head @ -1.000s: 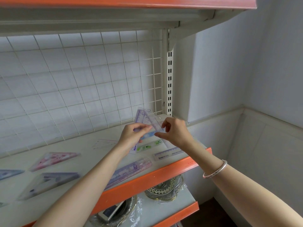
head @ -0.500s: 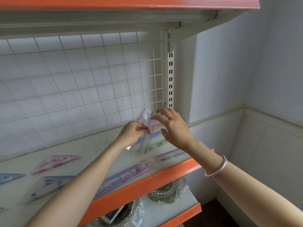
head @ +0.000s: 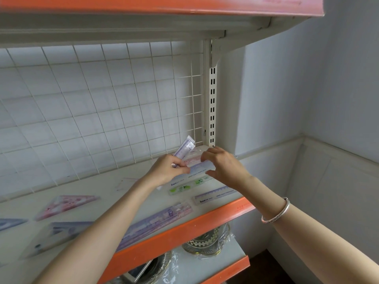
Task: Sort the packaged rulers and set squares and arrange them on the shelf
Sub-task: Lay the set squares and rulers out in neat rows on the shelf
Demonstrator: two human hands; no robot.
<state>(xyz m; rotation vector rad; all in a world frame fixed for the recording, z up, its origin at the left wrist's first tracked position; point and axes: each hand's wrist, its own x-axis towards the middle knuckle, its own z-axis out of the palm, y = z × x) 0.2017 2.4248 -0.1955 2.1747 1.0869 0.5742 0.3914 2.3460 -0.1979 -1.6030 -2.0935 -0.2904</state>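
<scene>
My left hand grips a purple packaged ruler that sticks up towards the wire grid. My right hand pinches a pale packaged ruler held flat between both hands, low over the shelf's back right corner. Below them on the white shelf lie a green ruler, a blue-and-white ruler and a long purple ruler near the orange front edge. A pink set square and a blue-grey set square lie to the left.
A wire grid backs the shelf and a slotted upright stands at its right end. Another shelf hangs overhead. Wrapped metal dishes sit on the lower shelf. A grey wall closes the right side.
Both hands have moved back and right towards the shelf's corner. The items I hold, raised and fanned a second ago, are now lower, with the pale ruler flat between my hands.
</scene>
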